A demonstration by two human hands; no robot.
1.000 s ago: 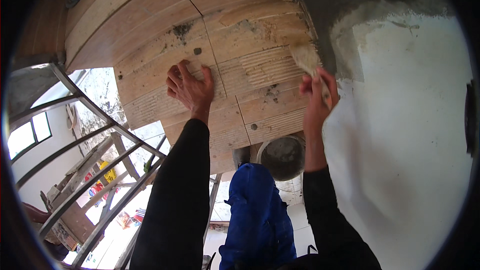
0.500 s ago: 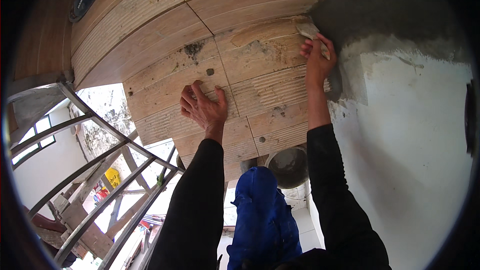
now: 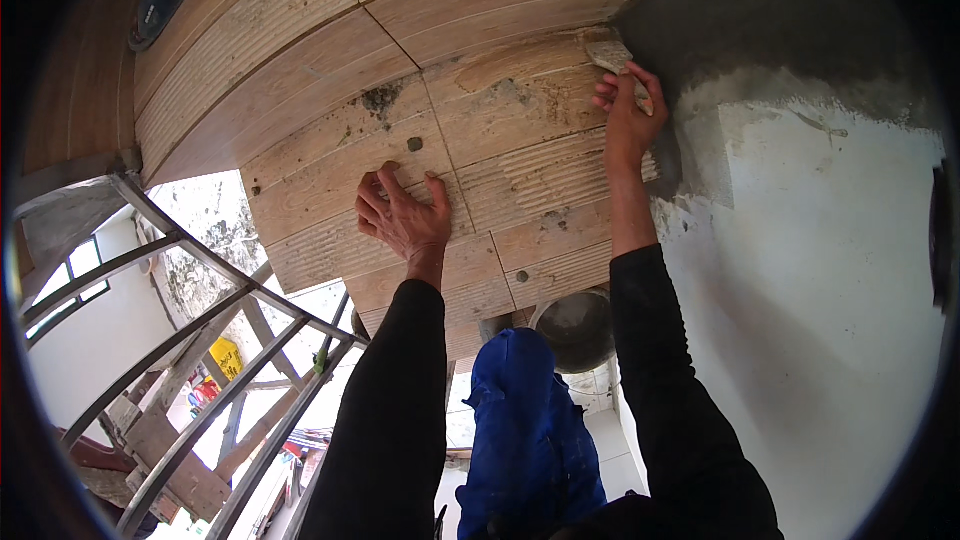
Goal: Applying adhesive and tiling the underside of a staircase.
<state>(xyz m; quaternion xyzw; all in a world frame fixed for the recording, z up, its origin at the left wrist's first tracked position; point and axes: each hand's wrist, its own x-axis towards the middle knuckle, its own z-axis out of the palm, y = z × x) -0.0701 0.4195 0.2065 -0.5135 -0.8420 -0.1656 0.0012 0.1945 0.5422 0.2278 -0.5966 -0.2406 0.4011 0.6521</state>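
Note:
In my right hand (image 3: 632, 122) is a flat paintbrush (image 3: 607, 55) with a pale handle and a greyish head. The head rests at the back right of the tiled stair tread (image 3: 500, 145), in the corner below the riser and beside the wall. A damp brown band runs along the tile there. Further left, my left hand (image 3: 405, 215) leans on the ribbed front part of the tread, its fingers bent and apart, holding nothing. Beyond its fingertips lies a small dark lump (image 3: 414, 144), with a dark smear of dirt (image 3: 381, 100) behind it.
Grey mortar (image 3: 780, 20) covers the wall's upper part; below it is white wall (image 3: 800, 270). A dark bucket (image 3: 574, 330) stands lower down by my blue-clad leg (image 3: 515, 400). Metal railing (image 3: 215, 250) curves along the left. Another person's sandalled foot (image 3: 152, 15) is at the upper left.
The brush head has shifted slightly left and back along the tread's rear edge with my right hand. My left hand keeps its place on the tile; the view has shifted a little.

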